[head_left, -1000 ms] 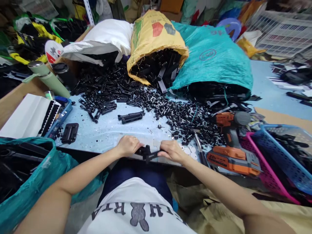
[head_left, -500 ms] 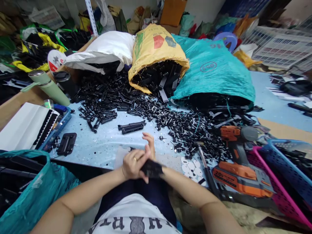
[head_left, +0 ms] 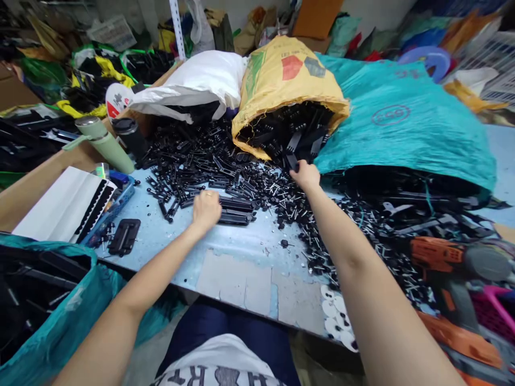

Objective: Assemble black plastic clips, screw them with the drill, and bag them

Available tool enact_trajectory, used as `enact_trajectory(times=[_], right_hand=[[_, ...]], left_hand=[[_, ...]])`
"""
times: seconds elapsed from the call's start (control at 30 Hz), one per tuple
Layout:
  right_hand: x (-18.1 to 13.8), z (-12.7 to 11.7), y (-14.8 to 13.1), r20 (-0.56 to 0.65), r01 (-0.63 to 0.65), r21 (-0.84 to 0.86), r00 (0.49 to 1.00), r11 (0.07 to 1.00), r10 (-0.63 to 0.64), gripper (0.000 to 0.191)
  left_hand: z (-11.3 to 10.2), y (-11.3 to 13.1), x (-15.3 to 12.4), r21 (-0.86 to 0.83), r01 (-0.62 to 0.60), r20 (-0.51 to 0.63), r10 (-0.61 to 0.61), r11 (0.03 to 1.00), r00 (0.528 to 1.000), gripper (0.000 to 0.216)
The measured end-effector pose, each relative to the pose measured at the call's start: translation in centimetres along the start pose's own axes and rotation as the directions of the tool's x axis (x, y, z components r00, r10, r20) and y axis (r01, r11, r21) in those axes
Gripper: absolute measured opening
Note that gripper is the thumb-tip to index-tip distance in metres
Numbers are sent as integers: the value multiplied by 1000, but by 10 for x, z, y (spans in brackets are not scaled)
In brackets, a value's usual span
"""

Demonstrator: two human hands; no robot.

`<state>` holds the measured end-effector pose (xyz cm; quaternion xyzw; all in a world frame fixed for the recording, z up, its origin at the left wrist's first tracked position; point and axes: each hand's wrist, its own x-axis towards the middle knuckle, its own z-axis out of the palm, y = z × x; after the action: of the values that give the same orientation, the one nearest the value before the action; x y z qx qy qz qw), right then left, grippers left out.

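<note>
My left hand (head_left: 206,208) rests knuckles up on the left end of a long black plastic bar (head_left: 238,211) lying on the pale blue table (head_left: 225,244); its fingers curl round the bar's end. My right hand (head_left: 306,175) is stretched far forward to the mouth of the yellow sack (head_left: 287,80), fingers pinched on a flat black plastic piece (head_left: 293,161) among those spilling out. A heap of small black parts with metal pins (head_left: 281,198) lies between the two hands.
A white sack (head_left: 193,86) and a teal sack (head_left: 402,123) flank the yellow one. An orange cordless drill (head_left: 450,257) lies right, a green flask (head_left: 104,142) and a blue basket (head_left: 116,195) left, a black hinged part (head_left: 124,236) near the front edge.
Both hands left the table's near edge, where they held a black part together. The left went forward to the long bar, the right reached out to the yellow sack. The view shifted left.
</note>
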<state>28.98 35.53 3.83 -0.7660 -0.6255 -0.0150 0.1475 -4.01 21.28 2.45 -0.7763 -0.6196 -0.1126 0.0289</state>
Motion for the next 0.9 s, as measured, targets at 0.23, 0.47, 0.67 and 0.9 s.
enact_trajectory(times=[0.23, 0.47, 0.67, 0.9], right_hand=[[-132, -37, 0, 135, 94, 757, 946, 646, -296, 54], [-298, -47, -9, 412, 283, 590, 700, 757, -583, 48], [-316, -32, -38, 317, 545, 343, 700, 765, -641, 50], [-313, -37, -51, 255, 492, 594, 636, 637, -729, 39]], left_hand=[[2, -77, -26, 77, 165, 57, -169, 983, 984, 23], [1, -50, -81, -603, -19, -333, -229, 798, 915, 27], [-16, 4, -117, -688, -92, -230, -96, 720, 969, 29], [-18, 33, -146, -841, 91, 78, -47, 534, 996, 38]])
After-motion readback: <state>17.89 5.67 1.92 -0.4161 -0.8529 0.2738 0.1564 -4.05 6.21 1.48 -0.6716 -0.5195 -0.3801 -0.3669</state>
